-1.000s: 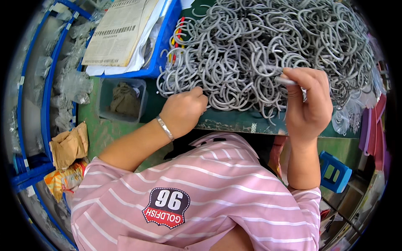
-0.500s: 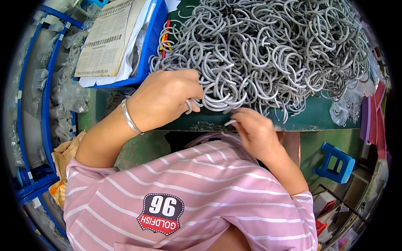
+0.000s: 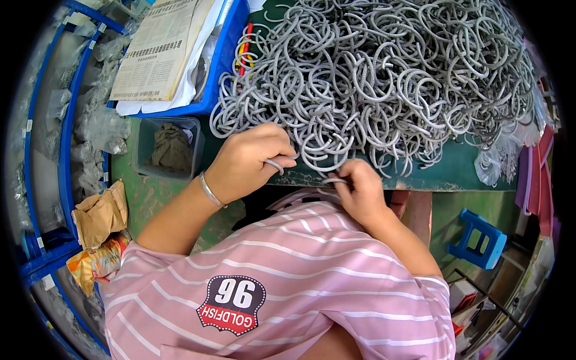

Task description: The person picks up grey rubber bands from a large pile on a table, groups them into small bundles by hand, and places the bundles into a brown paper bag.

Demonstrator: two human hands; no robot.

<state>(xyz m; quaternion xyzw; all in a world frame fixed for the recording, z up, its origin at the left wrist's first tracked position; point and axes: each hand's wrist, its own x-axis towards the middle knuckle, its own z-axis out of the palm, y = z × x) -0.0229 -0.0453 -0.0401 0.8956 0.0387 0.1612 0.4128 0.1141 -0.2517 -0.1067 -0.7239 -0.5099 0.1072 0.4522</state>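
Note:
A large heap of grey C-shaped ribbed rings (image 3: 372, 78) covers the green table (image 3: 453, 171). At the heap's near left edge, my left hand (image 3: 255, 157) is closed with a grey curved ring (image 3: 275, 165) between its fingers; one end of it sticks out below them. My right hand (image 3: 360, 189) is pinched at the table's front edge, with the end of another grey ring (image 3: 335, 180) showing at its fingertips. The fingers hide the rest of both pieces. Between the hands, a few rings hang at the near edge of the heap.
A blue bin (image 3: 225, 60) topped with newspaper (image 3: 157, 54) stands at the back left. Below it is a clear tub (image 3: 139, 157) holding a dark cloth. Blue shelving (image 3: 71, 120) lines the left; a blue stool (image 3: 478, 239) stands on the right. Plastic bags (image 3: 489, 165) lie at the table's right end.
My left hand has shifted right and down, away from the heap and closer to my right hand. My right hand has lowered slightly. The clear tub now shows more fully.

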